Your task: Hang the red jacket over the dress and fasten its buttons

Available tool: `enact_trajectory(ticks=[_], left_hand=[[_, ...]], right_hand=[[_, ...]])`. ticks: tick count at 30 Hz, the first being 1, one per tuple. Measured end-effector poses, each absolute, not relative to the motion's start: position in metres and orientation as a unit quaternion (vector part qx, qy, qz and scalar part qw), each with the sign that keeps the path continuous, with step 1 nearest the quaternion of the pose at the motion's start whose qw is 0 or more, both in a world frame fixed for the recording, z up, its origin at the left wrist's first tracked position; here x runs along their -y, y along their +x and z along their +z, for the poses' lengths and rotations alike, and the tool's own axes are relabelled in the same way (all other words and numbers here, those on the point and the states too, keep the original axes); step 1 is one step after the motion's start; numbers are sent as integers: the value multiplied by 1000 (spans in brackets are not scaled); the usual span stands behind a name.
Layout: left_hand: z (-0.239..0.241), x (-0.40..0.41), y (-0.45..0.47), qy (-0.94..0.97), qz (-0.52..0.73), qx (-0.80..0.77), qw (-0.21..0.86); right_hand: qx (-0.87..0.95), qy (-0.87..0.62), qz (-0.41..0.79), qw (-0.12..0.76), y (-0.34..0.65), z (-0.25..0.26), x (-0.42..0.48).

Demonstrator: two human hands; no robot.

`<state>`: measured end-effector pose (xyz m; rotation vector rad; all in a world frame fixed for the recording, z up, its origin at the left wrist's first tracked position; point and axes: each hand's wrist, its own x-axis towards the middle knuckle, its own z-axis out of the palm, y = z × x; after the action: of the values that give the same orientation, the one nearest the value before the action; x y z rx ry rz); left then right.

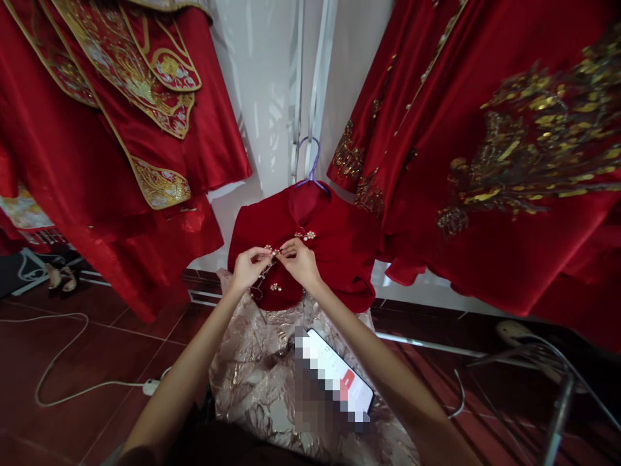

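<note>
A short red jacket (339, 239) hangs in front of me on a purple hanger (311, 169). Along its front opening sit flower-shaped fasteners, one upper fastener (306, 235) and one lower fastener (275, 287). My left hand (250, 266) pinches the left side of a middle fastener (275, 253). From the other side my right hand (299, 261) pinches the same fastener, fingertips almost touching the left ones. A thin chain or thread dangles below my left fingers; which of the two, I cannot tell.
Below the jacket spreads a pale patterned fabric (252, 382), with a lit phone (339, 375) on it. Embroidered red garments (160, 149) hang at left, more red garments (485, 259) at right. A white cable (87, 387) crosses the tiled floor. Metal legs (557, 408) stand at lower right.
</note>
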<state>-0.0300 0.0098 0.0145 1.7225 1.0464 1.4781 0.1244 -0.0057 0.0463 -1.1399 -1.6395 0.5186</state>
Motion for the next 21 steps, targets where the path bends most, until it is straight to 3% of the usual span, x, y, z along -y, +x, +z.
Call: enact_trajectory(ticks=[5,11,16,21], left_hand=[[-8,12,-20,690,541,-449,170],[-14,41,-18,853,296,-424,-68],[-16,37,-15,882,203,-403,-137],[-18,36,-21,884,166,-400,-176]], right_hand=[[736,-481,232,416,158,32,22],[702,-654,101,262,201,-16,42],[727,-626,68,275,206,-39,40],[688,-619,74,371,199,-47,33]])
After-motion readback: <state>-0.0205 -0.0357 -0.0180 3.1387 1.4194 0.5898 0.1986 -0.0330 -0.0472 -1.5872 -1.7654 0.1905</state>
